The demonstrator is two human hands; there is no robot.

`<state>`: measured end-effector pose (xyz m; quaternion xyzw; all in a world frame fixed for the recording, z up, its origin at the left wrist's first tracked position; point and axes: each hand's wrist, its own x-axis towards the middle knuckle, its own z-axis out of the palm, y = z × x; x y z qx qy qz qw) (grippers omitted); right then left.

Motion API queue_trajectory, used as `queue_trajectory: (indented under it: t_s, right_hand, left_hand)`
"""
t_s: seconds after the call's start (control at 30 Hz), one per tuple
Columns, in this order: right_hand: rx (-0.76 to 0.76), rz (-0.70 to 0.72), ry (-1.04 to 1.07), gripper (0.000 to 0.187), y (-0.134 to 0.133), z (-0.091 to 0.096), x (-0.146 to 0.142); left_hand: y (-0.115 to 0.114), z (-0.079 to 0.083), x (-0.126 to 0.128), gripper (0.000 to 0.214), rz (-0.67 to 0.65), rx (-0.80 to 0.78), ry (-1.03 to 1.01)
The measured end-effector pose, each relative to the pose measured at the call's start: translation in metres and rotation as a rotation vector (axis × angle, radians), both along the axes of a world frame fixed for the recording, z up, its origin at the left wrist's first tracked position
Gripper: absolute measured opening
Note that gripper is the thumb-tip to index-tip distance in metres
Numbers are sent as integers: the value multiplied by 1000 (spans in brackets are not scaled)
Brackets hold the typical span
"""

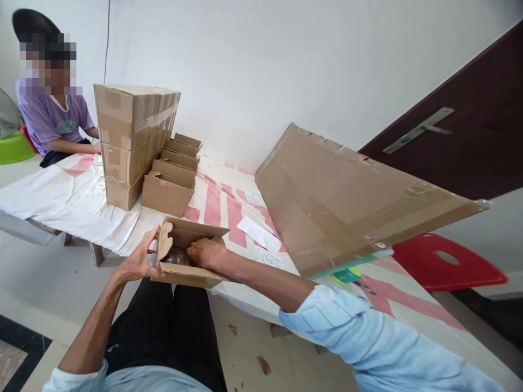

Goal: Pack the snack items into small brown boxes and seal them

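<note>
A small open cardboard box rests at the table's near edge over my lap. My left hand grips the box's left side flap, thumb and fingers closed on the cardboard. My right hand reaches down inside the box, its fingers hidden by the box wall. Something dark and shiny lies in the box under that hand; I cannot make out what it is.
A row of open small boxes and a stack of taped cartons stand further back. A big flattened cardboard sheet lies on the right over the pink-striped cloth. A person in purple sits far left. A red stool stands right.
</note>
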<state>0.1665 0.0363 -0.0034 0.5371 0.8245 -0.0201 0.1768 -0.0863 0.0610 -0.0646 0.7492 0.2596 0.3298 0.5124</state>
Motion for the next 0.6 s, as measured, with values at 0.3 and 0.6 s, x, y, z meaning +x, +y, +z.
queue_trajectory:
  t_s: [0.3, 0.6]
  right_hand:
    - [2, 28, -10, 13, -19, 21, 1]
    - [131, 13, 66, 13, -20, 86, 14]
  left_hand:
    - [-6, 3, 3, 131, 19, 44, 5]
    - [21, 2, 5, 124, 68, 105, -1]
